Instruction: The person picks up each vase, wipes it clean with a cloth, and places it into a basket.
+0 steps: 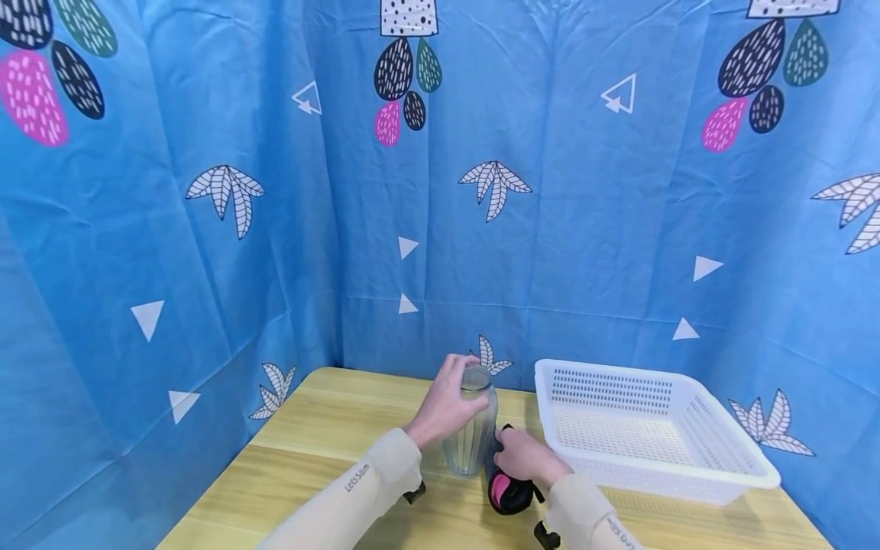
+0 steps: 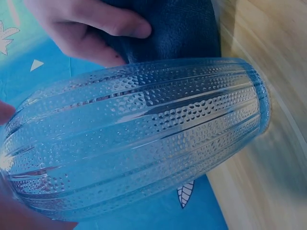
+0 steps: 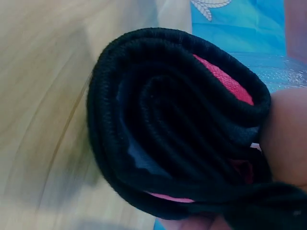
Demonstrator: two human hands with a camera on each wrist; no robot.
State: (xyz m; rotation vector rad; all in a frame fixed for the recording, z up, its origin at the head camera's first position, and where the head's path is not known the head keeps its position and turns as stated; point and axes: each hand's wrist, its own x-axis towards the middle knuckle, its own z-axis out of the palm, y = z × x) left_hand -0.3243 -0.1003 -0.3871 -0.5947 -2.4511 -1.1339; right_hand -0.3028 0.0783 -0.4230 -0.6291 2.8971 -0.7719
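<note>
A clear ribbed glass vase (image 1: 469,439) with a dimpled surface stands upright on the table. My left hand (image 1: 448,403) grips it near the rim, thumb and fingers spread around its upper part. Just right of the vase, my right hand (image 1: 528,457) holds a rolled-up black and pink fabric piece (image 1: 510,493). In the right wrist view, the end of the roll (image 3: 158,124) shows its spiralled layers, black edging and a strap. The left wrist view shows the roll's dark, leathery side (image 2: 177,33) right beside the vase (image 2: 139,139), with the right thumb lying on it.
A white perforated plastic basket (image 1: 660,470) sits on the right of the wooden table (image 1: 330,420), close to the right hand. Blue patterned curtains (image 1: 440,283) hang behind the table and along its left side.
</note>
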